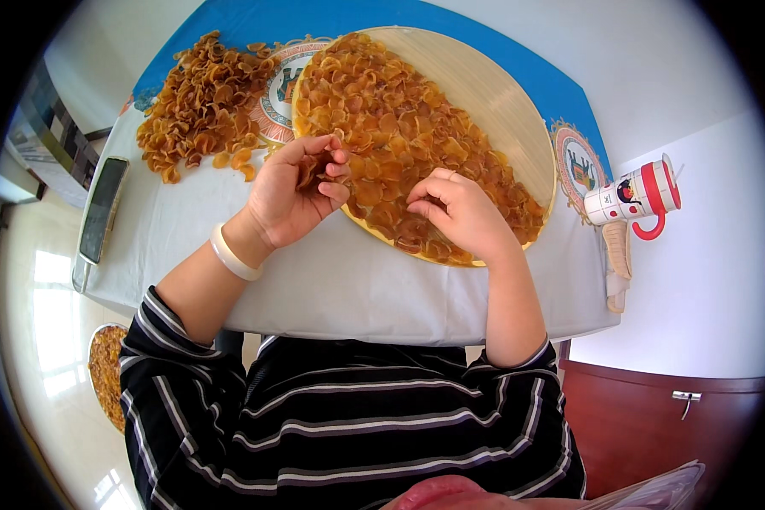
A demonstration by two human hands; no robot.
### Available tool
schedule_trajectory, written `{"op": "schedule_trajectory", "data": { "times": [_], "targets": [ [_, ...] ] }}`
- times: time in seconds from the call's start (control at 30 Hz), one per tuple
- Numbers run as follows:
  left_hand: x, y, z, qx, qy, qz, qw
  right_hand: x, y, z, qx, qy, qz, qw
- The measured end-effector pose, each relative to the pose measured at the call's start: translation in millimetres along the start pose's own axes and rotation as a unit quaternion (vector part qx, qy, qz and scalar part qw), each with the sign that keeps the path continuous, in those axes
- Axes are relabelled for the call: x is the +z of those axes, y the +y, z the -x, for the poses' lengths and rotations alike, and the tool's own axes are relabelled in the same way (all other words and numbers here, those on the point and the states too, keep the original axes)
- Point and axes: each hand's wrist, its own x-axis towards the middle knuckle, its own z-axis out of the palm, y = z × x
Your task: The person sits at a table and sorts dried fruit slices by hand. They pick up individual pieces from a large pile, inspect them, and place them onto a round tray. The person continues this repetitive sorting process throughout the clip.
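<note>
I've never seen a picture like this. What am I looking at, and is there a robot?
No robot: these are a person's bare hands, seen from above by a fisheye camera worn on the head, which bends straight edges. On the cloth-covered table lies a round board, mostly covered with thin, curled amber-brown pieces; a loose pile of them sits to its left. A smartphone is near the table's left edge, a red-handled cup at the right. The left hand holds similar brown pieces; the right hand is over the board, its grip unclear.

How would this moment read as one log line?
left hand: cupping brown pieces | right hand: fingers curled, above partly covered round board | loose heap: left of board
</note>
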Motion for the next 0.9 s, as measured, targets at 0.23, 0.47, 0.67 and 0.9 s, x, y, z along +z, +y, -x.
{"op": "schedule_trajectory", "data": {
  "times": [0.23,0.47,0.67,0.9],
  "targets": [
    [1,0,1,0.005,0.006,-0.003,1.0,-8,-7,3,0.002,0.012,-0.028,1.0],
    [3,-1,3,0.004,-0.013,-0.019,1.0,-16,8,9,-0.035,0.062,-0.097,0.993],
    [0,0,3,-0.002,-0.03,-0.015,0.999,-20,6,12,0.034,0.057,-0.128,0.99],
    [3,-1,3,-0.001,-0.026,-0.018,0.999,-15,11,12,0.101,0.033,-0.107,0.989]
  ]
}}
